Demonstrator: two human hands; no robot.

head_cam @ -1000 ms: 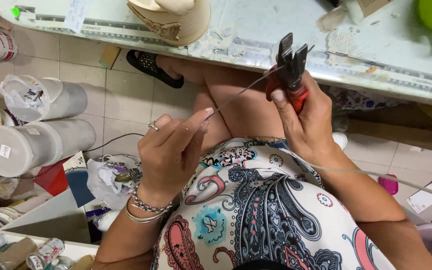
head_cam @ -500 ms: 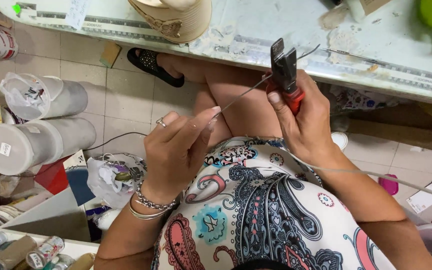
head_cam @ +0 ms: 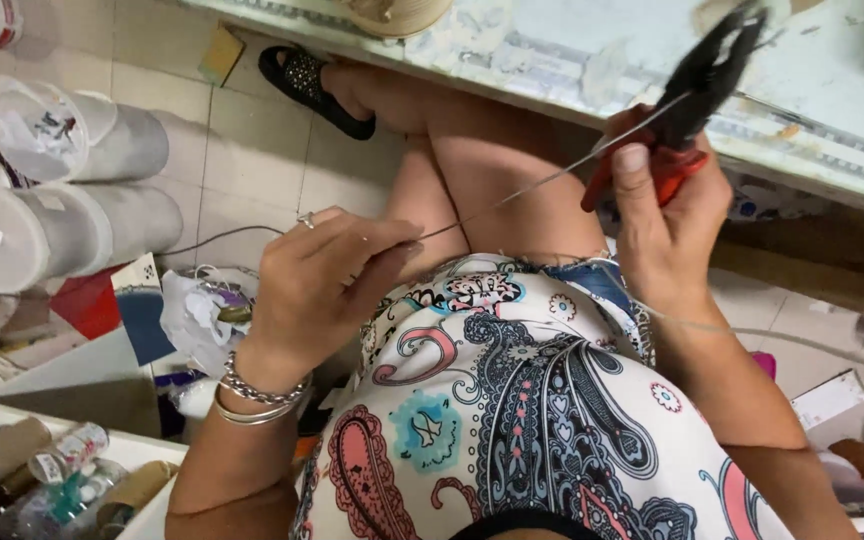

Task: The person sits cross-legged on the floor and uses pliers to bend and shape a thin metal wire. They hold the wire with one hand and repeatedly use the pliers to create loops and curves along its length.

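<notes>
From my feed I see the left hand [head_cam: 317,290] in the middle of the frame, fingers pinched shut on the near end of a thin wire [head_cam: 542,180], with a ring on one finger and metal bracelets [head_cam: 257,395] at the wrist. The wire runs up and to the right — a straight, taut-looking line — to the pliers [head_cam: 697,95] in the upper right of the frame. The right hand [head_cam: 667,225] is wrapped closed around the pliers' red handles, thumb laid along them; the dark head is blurred, so I cannot tell how its tips meet the wire.

Behind the pliers, across the top of the frame, lies the pale surface [head_cam: 562,60], its edge worn and smeared. Below the hands I see bare knees and a paisley-patterned top [head_cam: 512,420]. A foot in a black sandal [head_cam: 312,85] rests on the tiled floor [head_cam: 242,150] at upper centre. At the left lie two grey rolls [head_cam: 62,225] on their sides, one with a plastic bag stuffed in its end — and some small bottles [head_cam: 62,455] sit in the lower left corner.
</notes>
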